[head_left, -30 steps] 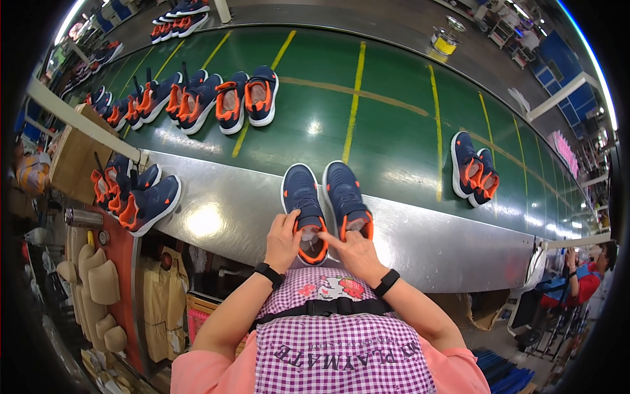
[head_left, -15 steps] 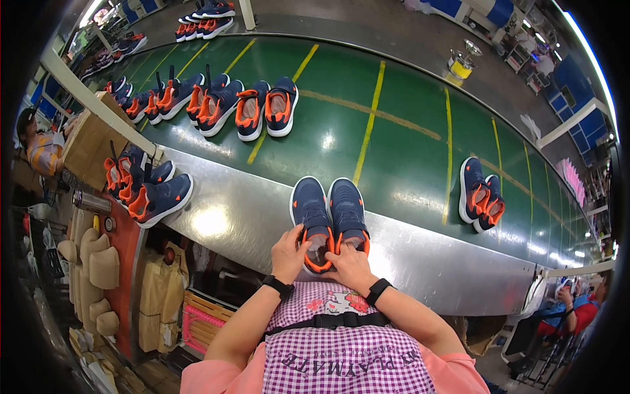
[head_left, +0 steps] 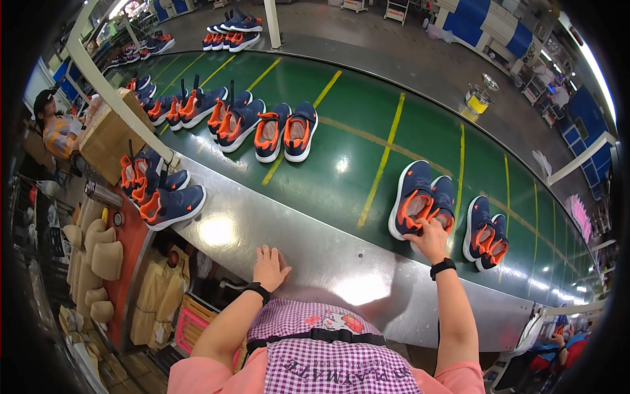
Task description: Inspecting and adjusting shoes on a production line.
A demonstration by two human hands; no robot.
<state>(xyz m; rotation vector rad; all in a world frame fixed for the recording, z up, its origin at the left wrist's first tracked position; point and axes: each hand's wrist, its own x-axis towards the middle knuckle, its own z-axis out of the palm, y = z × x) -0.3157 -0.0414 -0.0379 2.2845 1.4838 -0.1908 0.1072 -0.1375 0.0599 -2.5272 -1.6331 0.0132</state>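
Observation:
My right hand (head_left: 431, 241) reaches out over the green conveyor belt (head_left: 354, 171), its fingers closed on the heels of a pair of navy sneakers (head_left: 413, 184) with orange linings and white soles. The toes of that pair point away from me; its soles are at the belt. My left hand (head_left: 268, 269) lies on the metal ledge (head_left: 315, 262), fingers spread, holding nothing. Just right of my right hand, another matching pair of sneakers (head_left: 478, 223) stands on the belt.
Several matching sneakers (head_left: 267, 134) line the belt's left part. More sneakers (head_left: 174, 205) stand on the ledge's left end, near a metal flask (head_left: 103, 193) and a cardboard box (head_left: 115, 134). Beige shoe forms (head_left: 105, 259) lie lower left. A co-worker (head_left: 59, 128) is at far left.
The pair of sneakers has gone from the ledge in front of me to the belt at right, held by my right hand. My left hand let go and now rests on the ledge.

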